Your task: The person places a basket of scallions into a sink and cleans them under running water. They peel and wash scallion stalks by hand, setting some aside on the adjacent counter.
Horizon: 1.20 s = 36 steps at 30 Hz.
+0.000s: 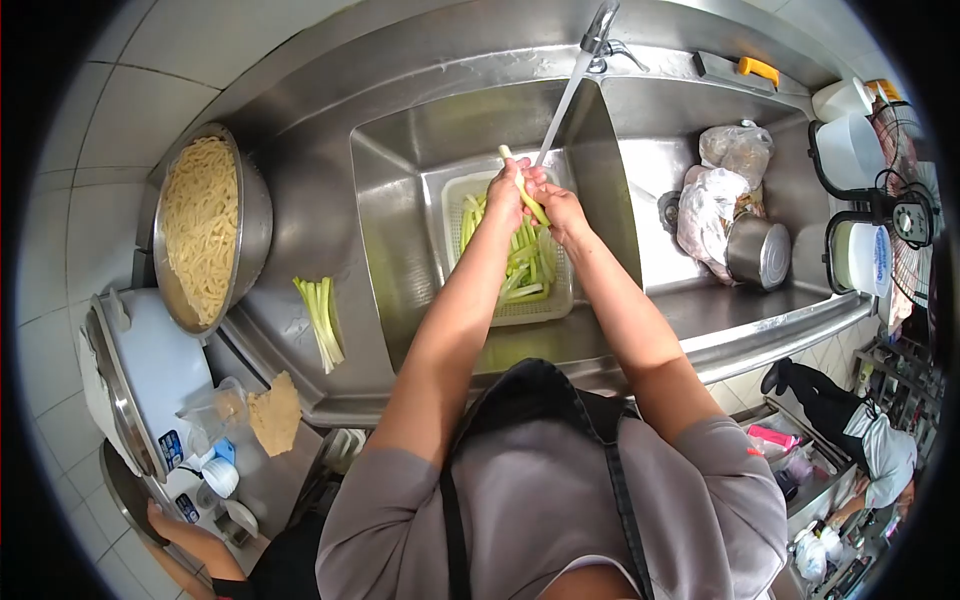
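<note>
Over the sink basin (410,290), both my hands hold a pale green stalk (504,152) that looks like celery, close to the stream of water from the tap (596,38). My left hand (507,193) is closed around its upper part. The fingers of my right hand (560,207) are wrapped around the lower part. Beneath my hands, a white plastic basket (563,300) holds several similar green stalks (522,262). A small bunch of stalks (320,325) lies on the steel counter at the left.
A metal bowl of noodles (203,230) stands at far left. The right basin holds plastic bags (712,210) and a metal pot (760,252). A yellow-handled tool (758,72) lies on the back ledge. Other people's arms (190,540) and a person (880,440) are nearby.
</note>
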Tool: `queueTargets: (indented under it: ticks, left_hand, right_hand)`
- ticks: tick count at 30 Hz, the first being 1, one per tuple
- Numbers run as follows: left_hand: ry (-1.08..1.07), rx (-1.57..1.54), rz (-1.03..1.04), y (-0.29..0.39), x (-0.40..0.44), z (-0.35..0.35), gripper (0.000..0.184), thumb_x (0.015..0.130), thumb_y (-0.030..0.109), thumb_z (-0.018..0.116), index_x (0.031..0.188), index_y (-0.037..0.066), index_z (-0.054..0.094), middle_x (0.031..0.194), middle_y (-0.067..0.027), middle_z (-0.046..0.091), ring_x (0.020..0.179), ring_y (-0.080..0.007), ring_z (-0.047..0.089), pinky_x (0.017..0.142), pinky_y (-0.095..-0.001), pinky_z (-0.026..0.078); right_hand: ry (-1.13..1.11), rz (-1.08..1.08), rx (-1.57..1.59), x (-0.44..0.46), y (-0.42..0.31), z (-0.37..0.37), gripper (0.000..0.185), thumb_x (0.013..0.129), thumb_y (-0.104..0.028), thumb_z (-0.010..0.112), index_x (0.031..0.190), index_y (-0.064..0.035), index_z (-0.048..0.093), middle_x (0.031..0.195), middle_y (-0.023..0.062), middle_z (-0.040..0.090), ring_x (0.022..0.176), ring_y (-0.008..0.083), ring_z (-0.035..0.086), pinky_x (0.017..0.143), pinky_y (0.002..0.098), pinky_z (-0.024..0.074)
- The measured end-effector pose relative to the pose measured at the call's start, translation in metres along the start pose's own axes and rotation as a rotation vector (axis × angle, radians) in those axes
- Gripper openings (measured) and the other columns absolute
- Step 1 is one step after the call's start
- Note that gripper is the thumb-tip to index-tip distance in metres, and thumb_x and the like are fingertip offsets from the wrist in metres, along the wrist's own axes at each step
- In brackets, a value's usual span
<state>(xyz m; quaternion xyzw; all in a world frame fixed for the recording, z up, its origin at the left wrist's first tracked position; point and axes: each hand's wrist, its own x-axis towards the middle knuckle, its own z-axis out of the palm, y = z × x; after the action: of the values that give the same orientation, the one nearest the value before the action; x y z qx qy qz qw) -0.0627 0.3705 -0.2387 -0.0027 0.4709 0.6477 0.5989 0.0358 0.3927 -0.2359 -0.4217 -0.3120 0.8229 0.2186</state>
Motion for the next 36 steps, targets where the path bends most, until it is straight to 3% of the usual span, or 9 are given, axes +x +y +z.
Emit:
queueTargets:
  ticks: [1, 4, 9, 12, 16, 20, 26, 30, 36]
  left_hand:
    - [0.004, -0.057, -0.029, -0.001, -0.001, -0.006, 0.044, 0.088, 0.038, 0.029, 0.106, 0.000, 0.043, 0.086, -0.0098, 0.055, 0.082, -0.0192, 0.054, 0.070, -0.0326, 0.047]
    - [0.035, -0.131, -0.042, 0.001, -0.007, -0.015, 0.042, 0.087, 0.039, 0.033, 0.104, 0.002, 0.044, 0.087, -0.0103, 0.055, 0.077, -0.0197, 0.053, 0.066, -0.0329, 0.045]
    - [0.030, -0.117, -0.022, 0.007, -0.016, -0.035, 0.037, 0.087, 0.033, 0.038, 0.118, 0.014, 0.039, 0.094, -0.0050, 0.047, 0.082, -0.0178, 0.049, 0.066, -0.0302, 0.042]
    - [-0.010, 0.015, -0.082, 0.004, -0.016, -0.043, 0.032, 0.087, 0.027, 0.040, 0.116, 0.014, 0.040, 0.094, -0.0046, 0.047, 0.073, -0.0149, 0.048, 0.066, -0.0289, 0.041]
    - [-0.053, 0.207, -0.065, -0.009, -0.008, -0.042, 0.033, 0.081, 0.037, 0.049, 0.102, 0.012, 0.053, 0.088, -0.0009, 0.055, 0.069, -0.0103, 0.047, 0.061, -0.0237, 0.037]
    - [-0.028, 0.232, -0.022, -0.006, -0.013, -0.028, 0.029, 0.081, 0.030, 0.051, 0.100, 0.009, 0.053, 0.088, 0.0004, 0.055, 0.072, -0.0100, 0.047, 0.060, -0.0216, 0.036]
    - [-0.237, 0.075, -0.104, -0.001, -0.016, -0.029, 0.028, 0.083, 0.024, 0.049, 0.104, 0.006, 0.051, 0.087, -0.0009, 0.056, 0.073, -0.0112, 0.049, 0.064, -0.0235, 0.040]
    - [-0.192, 0.031, -0.152, -0.005, -0.018, -0.034, 0.024, 0.082, 0.020, 0.051, 0.101, 0.005, 0.052, 0.084, -0.0023, 0.055, 0.069, -0.0114, 0.048, 0.063, -0.0233, 0.041]
    - [-0.085, -0.020, -0.127, -0.013, -0.020, -0.046, 0.024, 0.081, 0.018, 0.052, 0.101, 0.005, 0.053, 0.080, -0.0022, 0.053, 0.065, -0.0110, 0.047, 0.060, -0.0221, 0.040]
  right_hand:
    - [0.061, -0.029, -0.012, -0.001, 0.002, 0.006, 0.017, 0.078, -0.017, 0.056, 0.067, -0.0049, 0.055, 0.059, 0.0027, 0.054, 0.046, 0.0104, 0.046, 0.041, 0.0227, 0.0368]
    - [0.059, -0.023, -0.188, 0.003, 0.009, 0.013, 0.016, 0.078, -0.017, 0.057, 0.068, -0.0048, 0.055, 0.058, 0.0026, 0.053, 0.045, 0.0096, 0.045, 0.039, 0.0222, 0.0349]
    - [0.170, -0.045, -0.435, 0.022, -0.011, 0.002, 0.006, 0.075, -0.004, 0.053, 0.075, 0.0022, 0.056, 0.062, 0.0074, 0.056, 0.048, 0.0133, 0.051, 0.045, 0.0243, 0.0452]
    - [0.068, -0.135, -0.453, 0.043, -0.027, -0.002, 0.010, 0.074, 0.005, 0.048, 0.079, 0.0062, 0.057, 0.071, 0.0117, 0.058, 0.057, 0.0189, 0.058, 0.054, 0.0279, 0.0504]
    - [-0.099, 0.019, -0.468, 0.036, -0.058, 0.015, 0.012, 0.073, 0.009, 0.047, 0.080, 0.0088, 0.056, 0.072, 0.0143, 0.058, 0.061, 0.0223, 0.060, 0.056, 0.0290, 0.0518]
    - [-0.018, -0.151, -0.803, 0.053, -0.048, 0.007, 0.004, 0.068, 0.003, 0.059, 0.072, 0.0025, 0.059, 0.059, 0.0122, 0.058, 0.049, 0.0177, 0.058, 0.041, 0.0281, 0.0478]
    - [0.032, -0.091, -0.694, 0.048, -0.061, 0.006, 0.009, 0.070, -0.008, 0.062, 0.073, 0.0000, 0.059, 0.054, 0.0111, 0.056, 0.044, 0.0173, 0.056, 0.040, 0.0292, 0.0468]
    - [0.081, -0.236, -0.821, 0.043, -0.054, 0.007, 0.011, 0.069, -0.010, 0.064, 0.069, -0.0001, 0.059, 0.055, 0.0103, 0.057, 0.044, 0.0168, 0.056, 0.043, 0.0270, 0.0451]
    - [0.063, -0.270, -0.696, 0.031, -0.020, 0.010, 0.015, 0.066, -0.008, 0.067, 0.062, 0.0014, 0.057, 0.055, 0.0082, 0.057, 0.045, 0.0133, 0.055, 0.045, 0.0250, 0.0444]
